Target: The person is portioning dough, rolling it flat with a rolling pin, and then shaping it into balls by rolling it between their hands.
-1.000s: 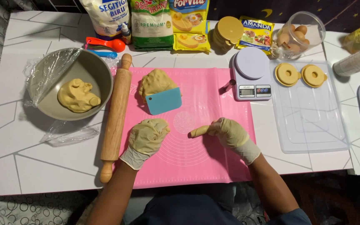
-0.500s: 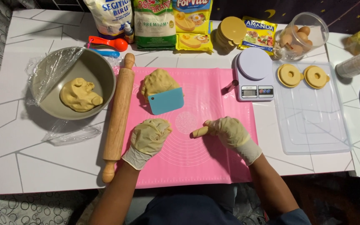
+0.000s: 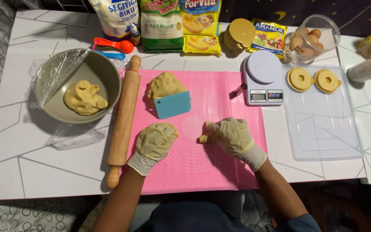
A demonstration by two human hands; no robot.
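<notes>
We see our left hand (image 3: 154, 141) in a thin, wrinkly glove, curled shut around a soft lump of dough (image 3: 159, 131) on the smooth pink mat (image 3: 220, 172). Our right hand (image 3: 232, 136) is half closed on the mat, and a small bit of dough pokes out by its fingers. A bumpy dough mound (image 3: 164, 85) sits under a flat blue scraper (image 3: 172, 104). The long wooden rolling pin (image 3: 124, 120) lies beside the mat. The round grey bowl (image 3: 104, 77) holds more dough, and the clear jar (image 3: 312, 38) holds eggs.
</notes>
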